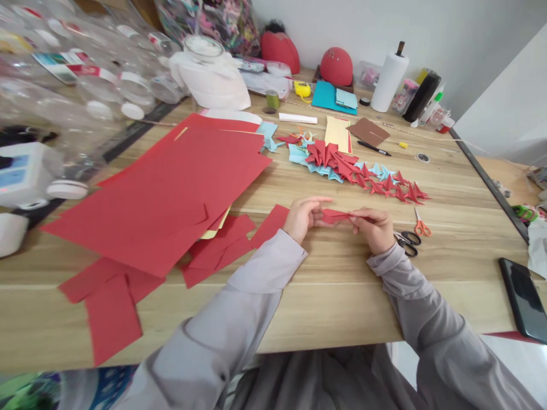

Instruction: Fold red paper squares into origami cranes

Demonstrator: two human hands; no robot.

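Observation:
Between my two hands, a little above the table, is a small folded piece of red paper (334, 216). My right hand (375, 229) pinches its right end between thumb and fingers. At the left end, my left hand (302, 217) has its fingers around the paper, with the index finger stretched out above it. Beyond my hands lie several folded red paper shapes (325, 154) with light blue ones (318, 167) among them. Left of my left hand are loose cut red paper pieces (222, 247) and a stack of large red sheets (158, 193).
Black-handled scissors (408, 242) and orange-handled scissors (422, 228) lie by my right hand. A phone (523, 299) rests at the right edge. Many plastic bottles (98, 85) crowd the far left. Behind are a black pen (374, 148), brown paper (368, 133) and a white roll (390, 82).

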